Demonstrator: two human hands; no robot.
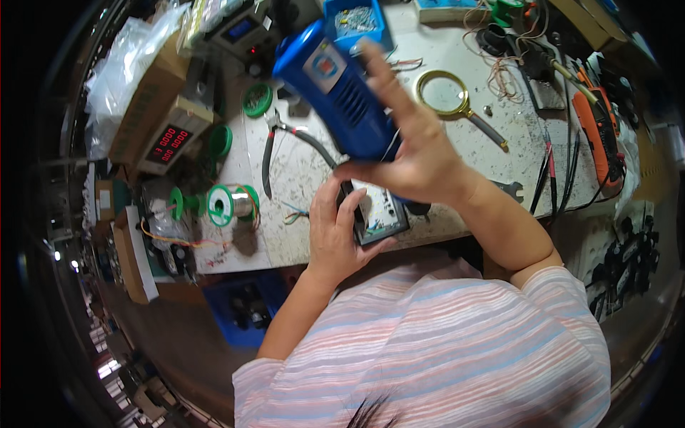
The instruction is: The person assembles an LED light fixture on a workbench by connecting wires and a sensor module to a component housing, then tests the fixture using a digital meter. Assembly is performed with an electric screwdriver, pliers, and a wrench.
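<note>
Cluttered electronics workbench seen from above: a pale, scuffed tabletop (314,160) fills the upper half of the frame, with the person's striped shirt along the lower edge.

Right hand (421,153), centre of frame: the fingers are wrapped firmly around the grip of a blue hot-air gun (335,89), thumb and palm closed on the handle while the index finger lies extended along the body. The tool is raised clear of the tabletop, probably so that its working end, hidden behind the hand, can be brought down over the piece below. Its long axis runs diagonally, from upper left of the frame down toward centre right; the broad rear end with the vent slots points to the upper left, the nozzle end toward the lower right, though the nozzle itself cannot be seen.

Left hand (335,232), just below: the fingers are curled partly closed on the left edge of a small dark rectangular module (382,214), thumb on top, apparently steadying it flat at the near edge of the tabletop. The module lies directly beneath the gun.

Surroundings: pliers (275,146) with dark handles lie left of the gun; green solder spools (228,203) stand at centre left; a magnifying glass (453,96) with a brass rim lies at upper right; a blue parts bin (354,21) sits at the top; a bench instrument with red digits (171,143) stands at upper left.
</note>
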